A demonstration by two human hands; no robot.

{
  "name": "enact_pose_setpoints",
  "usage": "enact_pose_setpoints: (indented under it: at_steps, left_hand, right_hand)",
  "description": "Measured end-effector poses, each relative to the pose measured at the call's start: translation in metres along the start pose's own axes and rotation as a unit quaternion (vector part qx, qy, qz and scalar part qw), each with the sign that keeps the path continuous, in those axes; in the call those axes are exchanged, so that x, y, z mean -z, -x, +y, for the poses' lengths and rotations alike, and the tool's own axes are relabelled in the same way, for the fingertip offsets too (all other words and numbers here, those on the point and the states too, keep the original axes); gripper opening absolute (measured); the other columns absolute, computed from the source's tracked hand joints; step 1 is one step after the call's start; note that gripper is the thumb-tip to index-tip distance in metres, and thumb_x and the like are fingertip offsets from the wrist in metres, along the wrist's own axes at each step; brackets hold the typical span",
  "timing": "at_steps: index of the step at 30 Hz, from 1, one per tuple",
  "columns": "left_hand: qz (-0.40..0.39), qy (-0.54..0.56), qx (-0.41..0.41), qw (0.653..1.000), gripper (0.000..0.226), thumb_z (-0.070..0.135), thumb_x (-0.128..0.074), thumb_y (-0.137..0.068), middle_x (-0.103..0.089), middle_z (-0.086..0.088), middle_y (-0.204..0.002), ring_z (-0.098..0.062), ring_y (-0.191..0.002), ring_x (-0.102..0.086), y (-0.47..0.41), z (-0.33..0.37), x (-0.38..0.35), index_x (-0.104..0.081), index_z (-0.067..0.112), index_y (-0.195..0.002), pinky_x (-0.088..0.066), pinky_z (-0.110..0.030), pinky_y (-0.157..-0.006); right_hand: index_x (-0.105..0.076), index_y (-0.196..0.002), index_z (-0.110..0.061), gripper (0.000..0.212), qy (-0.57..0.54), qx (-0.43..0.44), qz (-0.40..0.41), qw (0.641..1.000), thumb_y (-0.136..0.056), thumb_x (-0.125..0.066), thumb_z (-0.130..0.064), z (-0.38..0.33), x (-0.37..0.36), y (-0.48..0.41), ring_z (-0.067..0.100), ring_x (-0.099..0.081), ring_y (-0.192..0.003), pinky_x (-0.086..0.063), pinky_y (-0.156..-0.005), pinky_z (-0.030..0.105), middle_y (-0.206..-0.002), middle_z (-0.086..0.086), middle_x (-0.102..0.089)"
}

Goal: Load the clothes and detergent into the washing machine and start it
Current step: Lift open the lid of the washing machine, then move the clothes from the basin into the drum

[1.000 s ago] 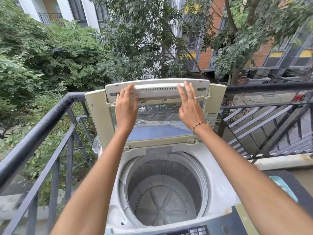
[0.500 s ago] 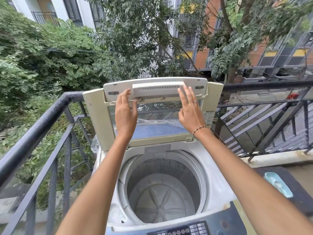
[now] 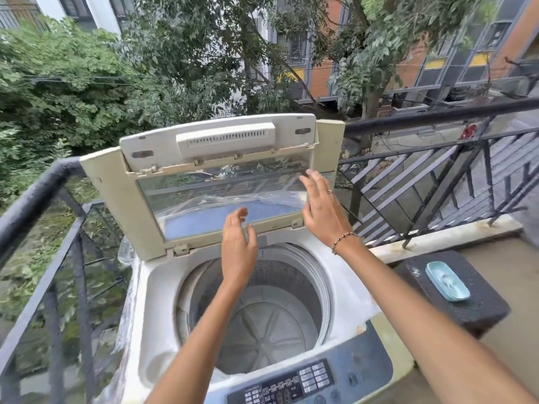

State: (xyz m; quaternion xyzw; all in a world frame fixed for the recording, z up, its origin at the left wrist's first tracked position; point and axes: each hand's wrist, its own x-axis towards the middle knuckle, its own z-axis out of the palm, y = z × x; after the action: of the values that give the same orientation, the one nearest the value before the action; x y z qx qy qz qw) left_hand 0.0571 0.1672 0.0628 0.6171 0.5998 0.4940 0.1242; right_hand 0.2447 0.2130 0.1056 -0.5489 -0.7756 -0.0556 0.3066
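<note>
Balcony of a flat, open to the air and used for laundry. Shown by a household top-loading washing machine [image 3: 157, 301] standing in the corner, lid [image 3: 291, 132] tipped up, button panel [image 3: 291, 384] along its near edge. Just behind and to the left of the machine, a black metal railing [image 3: 38, 192]; beyond the machine, dense treetops [image 3: 73, 91] and brick and grey apartment blocks [image 3: 320, 77] with rows of windows. To the right of the machine, a concrete floor [image 3: 522, 360] and a low dark woven stool [image 3: 481, 313] carrying a pale blue dish [image 3: 447, 281]. Clear plastic sheeting [image 3: 125, 316] hanging down the machine's left side.
</note>
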Motion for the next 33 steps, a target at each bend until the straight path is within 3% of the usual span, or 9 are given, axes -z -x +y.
enact_pose_setpoints:
  at_steps: [5, 10, 14, 17, 21, 26, 30, 33]
  left_hand:
    - [-0.037, 0.029, 0.019, 0.999, 0.037, 0.004, -0.049, -0.093, -0.053, 0.004, -0.121, -0.013, -0.111, -0.050, 0.026, 0.035, -0.058, -0.048, 0.009, -0.130, -0.033, -0.012, -0.097]
    - [-0.061, 0.084, 0.078, 0.992, 0.032, 0.006, -0.049, -0.093, -0.059, 0.002, -0.113, -0.015, -0.090, -0.058, 0.042, 0.076, -0.141, -0.050, 0.016, -0.123, -0.049, -0.034, -0.083]
    - [-0.058, 0.089, 0.106, 0.989, 0.025, 0.009, -0.047, -0.096, -0.060, 0.002, -0.108, -0.010, -0.091, -0.057, 0.040, 0.115, -0.217, -0.052, 0.018, -0.119, -0.043, -0.015, -0.075]
    - [-0.075, 0.105, 0.126, 0.984, 0.027, 0.012, -0.045, -0.097, -0.060, 0.003, -0.110, -0.010, -0.095, -0.059, 0.037, 0.139, -0.276, -0.051, 0.019, -0.123, -0.045, -0.018, -0.078]
    - [-0.097, 0.105, 0.187, 0.972, 0.027, 0.013, -0.043, -0.096, -0.058, 0.007, -0.109, -0.007, -0.097, -0.057, 0.045, 0.155, -0.350, -0.049, 0.021, -0.121, -0.046, -0.021, -0.080]
    - [-0.124, 0.076, 0.328, 0.933, 0.019, 0.017, -0.042, -0.097, -0.056, 0.006, -0.097, -0.011, -0.083, -0.056, 0.068, 0.123, -0.421, -0.049, 0.019, -0.115, -0.047, -0.032, -0.076]
    - [-0.146, 0.034, 0.437, 0.887, 0.015, 0.015, -0.040, -0.098, -0.053, 0.005, -0.085, -0.004, -0.070, -0.050, 0.098, 0.067, -0.467, -0.049, 0.016, -0.110, -0.038, -0.019, -0.058]
    - [-0.174, 0.016, 0.498, 0.849, 0.017, 0.013, -0.041, -0.097, -0.048, 0.004, -0.077, -0.007, -0.063, -0.046, 0.123, 0.021, -0.495, -0.046, 0.015, -0.112, -0.036, -0.021, -0.056]
  right_hand:
    - [-0.041, -0.134, -0.009, 0.053, -0.003, -0.010, -0.020, 1.000, -0.083, -0.052, -0.004, 0.058, 0.008, 0.026, 0.025, -0.045, -0.125, -0.039, -0.108, 0.037, -0.142, 0.011, -0.038]
    - [-0.045, -0.129, -0.010, 0.045, -0.017, -0.021, -0.034, 0.999, -0.085, -0.049, -0.007, 0.146, 0.010, 0.052, 0.023, -0.047, -0.119, -0.043, -0.104, 0.037, -0.133, 0.007, -0.042]
    - [-0.047, -0.128, -0.010, 0.042, -0.054, -0.046, -0.073, 0.995, -0.085, -0.049, -0.007, 0.224, 0.008, 0.063, 0.024, -0.051, -0.110, -0.048, -0.093, 0.036, -0.130, 0.006, -0.043]
    - [-0.049, -0.124, -0.011, 0.038, -0.078, -0.079, -0.099, 0.989, -0.087, -0.047, -0.008, 0.279, 0.004, 0.071, 0.022, -0.053, -0.105, -0.051, -0.082, 0.036, -0.126, 0.004, -0.044]
    - [-0.053, -0.120, -0.009, 0.033, -0.090, -0.103, -0.146, 0.980, -0.087, -0.047, -0.007, 0.342, -0.010, 0.088, 0.023, -0.050, -0.106, -0.046, -0.086, 0.033, -0.120, 0.006, -0.048]
    - [-0.054, -0.116, -0.009, 0.029, -0.109, -0.166, -0.221, 0.955, -0.089, -0.045, -0.008, 0.397, -0.055, 0.122, 0.023, -0.049, -0.108, -0.042, -0.091, 0.032, -0.117, 0.007, -0.049]
    - [-0.053, -0.116, -0.009, 0.026, -0.137, -0.221, -0.303, 0.917, -0.092, -0.044, -0.011, 0.429, -0.116, 0.168, 0.027, -0.052, -0.105, -0.045, -0.090, 0.038, -0.118, 0.008, -0.047]
    - [-0.051, -0.123, -0.009, 0.031, -0.149, -0.269, -0.361, 0.880, -0.092, -0.047, -0.015, 0.450, -0.162, 0.207, 0.025, -0.047, -0.117, -0.041, -0.098, 0.036, -0.127, 0.009, -0.044]
